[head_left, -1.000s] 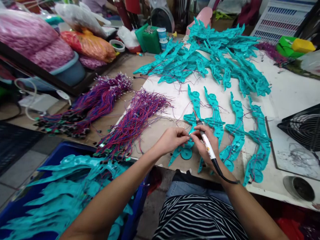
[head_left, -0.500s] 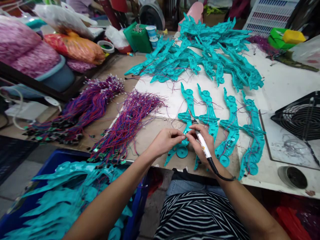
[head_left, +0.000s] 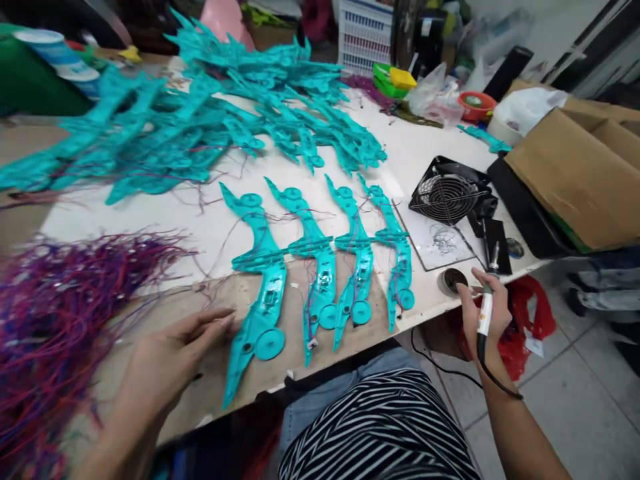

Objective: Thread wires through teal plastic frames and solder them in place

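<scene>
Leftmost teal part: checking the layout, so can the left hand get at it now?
Probably yes: the left hand rests beside the leftmost teal part, fingers almost at its edge, nothing between.

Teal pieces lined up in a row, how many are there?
4, side by side: first beside the left hand, second, third, fourth toward the right hand. The heap behind hides more.

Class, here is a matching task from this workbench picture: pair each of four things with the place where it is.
Things:
1. soldering iron
2. fan
3. wire bundle
4. left hand

Places:
a) open on the table, beside the leftmost teal part
b) in the grip of the right hand, past the table edge
c) at the left end of the table
d) on the table, right of the row of four teal parts

Pairs: 1-b; 2-d; 3-c; 4-a.
</scene>
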A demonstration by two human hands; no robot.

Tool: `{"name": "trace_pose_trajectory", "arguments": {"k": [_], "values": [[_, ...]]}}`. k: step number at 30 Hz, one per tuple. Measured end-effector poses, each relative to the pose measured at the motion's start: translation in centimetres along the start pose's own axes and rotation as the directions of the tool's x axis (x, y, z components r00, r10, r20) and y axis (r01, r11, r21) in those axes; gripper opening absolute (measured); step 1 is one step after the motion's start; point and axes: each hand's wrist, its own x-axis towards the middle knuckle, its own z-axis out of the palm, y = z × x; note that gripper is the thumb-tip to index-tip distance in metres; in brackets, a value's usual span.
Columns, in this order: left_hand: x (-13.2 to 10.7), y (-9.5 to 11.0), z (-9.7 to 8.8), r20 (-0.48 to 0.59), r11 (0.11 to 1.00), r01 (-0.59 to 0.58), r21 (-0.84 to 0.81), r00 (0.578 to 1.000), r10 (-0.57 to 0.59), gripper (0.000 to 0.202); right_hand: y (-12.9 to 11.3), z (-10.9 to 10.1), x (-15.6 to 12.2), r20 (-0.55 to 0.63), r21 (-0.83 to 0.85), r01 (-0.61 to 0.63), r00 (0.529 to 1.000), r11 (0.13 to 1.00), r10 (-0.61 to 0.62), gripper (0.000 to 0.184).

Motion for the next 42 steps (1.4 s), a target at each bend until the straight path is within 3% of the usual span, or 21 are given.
{"name": "trace_pose_trajectory", "arguments": {"k": [3, 7, 11, 13, 15, 16, 17, 19, 22, 25, 29, 36, 42], "values": [[0.0, -0.1, 0.4, -0.012, 0.987, 0.084, -0.134, 0.996, -0.087, 0.024, 3.1, -0.3, 0.2, 0.077, -0.107, -0.130, 0.987, 0.986, 0.139, 0.070], [-0.2, -0.3, 1.0, -0.052, 0.972, 0.063, -0.224, 0.996, -0.076, 0.032, 4.6, 0.8, -0.3, 0.171, -0.105, -0.187, 0.964, 0.977, 0.203, 0.083], [-0.1, -0.6, 1.4, -0.019, 0.939, 0.040, -0.342, 0.999, -0.049, 0.039, 4.1, 1.6, -0.1, 0.075, -0.024, -0.261, 0.962, 0.965, 0.262, 0.085], [0.0, -0.8, 1.6, 0.000, 0.919, 0.041, -0.393, 0.999, -0.045, 0.039, 2.2, 1.9, 0.3, 0.057, 0.166, -0.155, 0.987, 0.974, 0.147, 0.079], [0.0, -0.8, 1.6, 0.005, 0.912, 0.024, -0.410, 1.000, -0.025, 0.036, -1.1, 2.3, 0.3, 0.069, 0.386, 0.067, 0.992, 0.920, -0.101, 0.069], [0.0, -0.7, 1.6, 0.003, 0.915, 0.009, -0.404, 1.000, -0.009, 0.034, -3.1, 2.7, 0.1, 0.098, 0.439, 0.180, 0.964, 0.880, -0.246, 0.067], [-0.2, -0.6, 1.6, -0.002, 0.920, -0.012, -0.391, 1.000, 0.012, 0.033, -5.3, 3.2, -0.3, 0.150, 0.500, 0.280, 0.904, 0.820, -0.400, 0.066], [-0.6, -0.2, 1.4, -0.007, 0.938, -0.055, -0.342, 0.998, 0.056, 0.030, -9.6, 4.9, -1.5, 0.213, 0.605, 0.421, 0.732, 0.676, -0.647, 0.061], [-1.2, 0.5, 1.1, 0.014, 0.962, -0.111, -0.250, 0.993, 0.119, 0.027, -15.0, 8.1, -3.4, 0.225, 0.701, 0.523, 0.481, 0.484, -0.847, 0.050], [-1.5, 1.3, 1.0, 0.078, 0.971, -0.148, -0.185, 0.983, 0.165, 0.024, -18.4, 10.4, -4.9, 0.183, 0.732, 0.587, 0.320, 0.346, -0.930, 0.045], [-1.2, 2.0, 1.1, 0.117, 0.971, -0.192, -0.144, 0.971, 0.210, 0.022, -20.0, 11.6, -6.0, 0.132, 0.752, 0.599, 0.272, 0.275, -0.953, 0.043], [-0.1, 2.2, 1.6, 0.017, 0.983, -0.179, -0.047, 0.983, 0.180, 0.019, -20.2, 11.6, -6.6, 0.191, 0.757, 0.588, 0.217, 0.284, -0.957, 0.042], [-0.1, 3.0, 1.4, 0.062, 0.987, -0.117, -0.108, 0.990, 0.124, 0.022, -20.4, 11.2, -6.5, 0.158, 0.762, 0.591, 0.228, 0.265, -0.961, 0.042]]}}
